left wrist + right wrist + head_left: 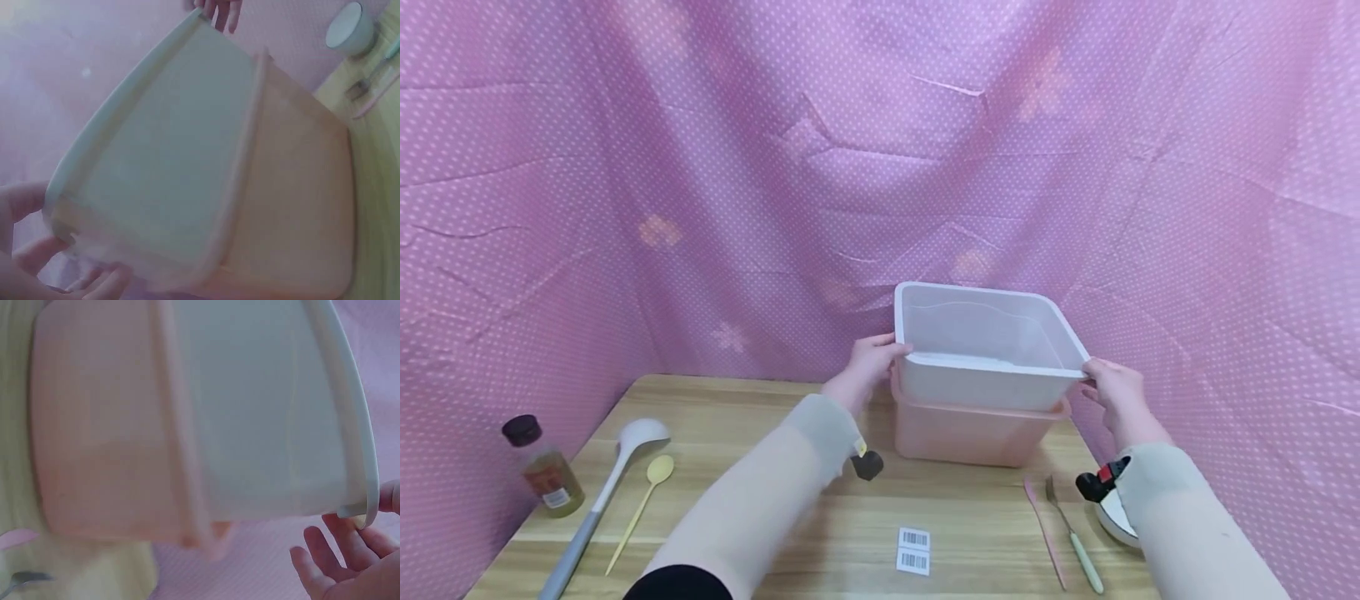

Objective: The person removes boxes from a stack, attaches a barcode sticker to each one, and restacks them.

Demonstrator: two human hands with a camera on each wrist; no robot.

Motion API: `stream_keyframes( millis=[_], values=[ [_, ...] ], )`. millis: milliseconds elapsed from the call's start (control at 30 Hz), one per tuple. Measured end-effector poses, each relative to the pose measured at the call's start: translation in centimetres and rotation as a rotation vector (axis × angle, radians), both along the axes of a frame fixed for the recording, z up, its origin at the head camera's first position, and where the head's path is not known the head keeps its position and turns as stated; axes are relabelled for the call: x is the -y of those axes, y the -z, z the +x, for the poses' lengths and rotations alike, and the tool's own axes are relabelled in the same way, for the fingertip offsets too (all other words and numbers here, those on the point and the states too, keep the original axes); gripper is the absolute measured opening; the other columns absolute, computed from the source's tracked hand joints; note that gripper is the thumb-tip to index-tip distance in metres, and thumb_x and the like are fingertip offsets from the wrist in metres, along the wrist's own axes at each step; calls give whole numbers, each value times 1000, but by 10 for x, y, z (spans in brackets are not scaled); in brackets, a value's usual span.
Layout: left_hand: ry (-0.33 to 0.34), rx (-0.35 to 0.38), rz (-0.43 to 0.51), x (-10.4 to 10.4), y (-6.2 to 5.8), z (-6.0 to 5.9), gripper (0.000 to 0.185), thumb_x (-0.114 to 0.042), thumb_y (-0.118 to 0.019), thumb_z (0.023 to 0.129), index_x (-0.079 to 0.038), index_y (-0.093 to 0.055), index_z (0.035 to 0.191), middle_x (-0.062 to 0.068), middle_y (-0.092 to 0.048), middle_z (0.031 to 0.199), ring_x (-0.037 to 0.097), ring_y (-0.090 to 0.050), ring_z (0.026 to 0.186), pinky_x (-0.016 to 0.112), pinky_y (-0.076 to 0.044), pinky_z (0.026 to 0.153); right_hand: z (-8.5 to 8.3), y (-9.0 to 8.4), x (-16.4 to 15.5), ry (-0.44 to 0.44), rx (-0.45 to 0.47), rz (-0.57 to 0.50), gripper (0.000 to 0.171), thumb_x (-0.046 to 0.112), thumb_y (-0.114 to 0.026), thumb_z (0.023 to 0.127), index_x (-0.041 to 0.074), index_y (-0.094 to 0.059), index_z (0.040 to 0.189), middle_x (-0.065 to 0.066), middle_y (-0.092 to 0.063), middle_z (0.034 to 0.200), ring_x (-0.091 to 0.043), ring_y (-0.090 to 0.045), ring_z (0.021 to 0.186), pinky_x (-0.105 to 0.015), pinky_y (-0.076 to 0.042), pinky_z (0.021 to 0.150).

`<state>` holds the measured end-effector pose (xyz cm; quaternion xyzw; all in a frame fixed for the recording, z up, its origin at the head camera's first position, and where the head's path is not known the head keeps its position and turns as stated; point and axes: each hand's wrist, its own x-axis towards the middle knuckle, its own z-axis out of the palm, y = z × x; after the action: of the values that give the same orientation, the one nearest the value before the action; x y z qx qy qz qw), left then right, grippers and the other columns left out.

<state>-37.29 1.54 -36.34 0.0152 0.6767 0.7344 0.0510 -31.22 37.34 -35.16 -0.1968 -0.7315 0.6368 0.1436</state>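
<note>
Pink dotted cloth drapes all round a light wooden table. At its far right a translucent white plastic bin sits nested in a pale pink plastic bin. The left hand grips the white bin's near left rim corner and the right hand pinches its near right corner, so the hands stand apart with the bin between them. On the near left lie a brown-capped glass bottle, a grey-handled white ladle and a yellow spoon. A pink knife and a green-handled fork lie near right, with two barcode stickers in the middle.
</note>
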Motion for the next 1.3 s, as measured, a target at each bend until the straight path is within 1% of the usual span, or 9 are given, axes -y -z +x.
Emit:
stream_keyframes(
  millis=[67, 167, 300, 500, 667, 800, 967, 1133, 1300],
  values=[
    [-12, -31, 12, 3, -9, 2, 53, -17, -75, 86, -2, -58, 134, 17, -62, 129, 34, -57, 120, 47, -41, 105, 2, -14, 4, 8, -46, -36, 51, 10, -57, 92, -4, -48, 140, 11, -65, 84, -3, -62, 80, -36, -46, 100],
    [-41, -96, 2, 11, -21, 6, 53, -22, -76, 85, -6, -61, 133, 13, -59, 134, 32, -49, 130, 50, -30, 111, 6, -37, 12, 26, -145, -126, 51, 7, -62, 92, -3, -48, 140, 12, -67, 87, -4, -62, 83, -21, -53, 81],
    [-70, -215, 60, 28, -39, 9, 53, -25, -76, 86, -10, -60, 134, 7, -55, 140, 28, -41, 136, 52, -21, 115, 14, -62, 28, -18, -280, -182, 54, 10, -68, 93, -2, -47, 141, 11, -70, 91, -5, -65, 85, -19, -54, 75],
    [-129, -351, 142, 90, -64, 16, 49, -20, -66, 94, -9, -54, 140, 9, -53, 142, 24, -44, 134, 48, -20, 116, 21, -81, 84, -220, -384, -121, 56, 18, -65, 97, 0, -44, 145, 0, -64, 119, -7, -59, 98, -22, -51, 86],
    [-218, -382, 145, 154, -70, 21, 49, -14, -58, 98, -3, -46, 144, 13, -47, 147, 24, -40, 137, 38, -23, 116, 14, -79, 142, -398, -348, -123, 57, 19, -57, 101, 6, -34, 152, -10, -40, 149, -12, -48, 109, -29, -48, 93],
    [-304, -384, 156, 206, -64, 29, 48, -12, -53, 100, 0, -43, 145, 18, -45, 147, 27, -39, 137, 37, -21, 116, 6, -66, 193, -507, -287, -148, 60, 14, -56, 100, 11, -31, 154, -13, -41, 147, -13, -50, 103, -30, -50, 89],
    [-375, -331, 95, 259, -53, 37, 49, -18, -47, 103, -2, -39, 148, 18, -41, 150, 27, -36, 139, 36, -16, 117, -2, -41, 240, -642, -195, -164, 65, 13, -58, 98, 15, -29, 156, -10, -56, 114, -11, -55, 82, -22, -52, 69],
    [-342, -194, -7, 296, -32, 40, 54, -32, -42, 105, -10, -31, 153, 11, -29, 158, 28, -24, 145, 47, -10, 118, -7, -12, 271, -781, -90, -222, 73, 10, -56, 98, 19, -18, 159, -5, -56, 95, -7, -51, 63, -20, -46, 60],
    [-279, -84, -149, 320, 6, 45, 58, -42, -37, 106, -16, -25, 156, 16, -29, 157, 36, -26, 141, 61, -10, 114, -7, 22, 289, -868, 18, -255, 77, 11, -55, 98, 19, -10, 160, -7, -60, 94, -10, -52, 63, -26, -47, 65]
  ],
)
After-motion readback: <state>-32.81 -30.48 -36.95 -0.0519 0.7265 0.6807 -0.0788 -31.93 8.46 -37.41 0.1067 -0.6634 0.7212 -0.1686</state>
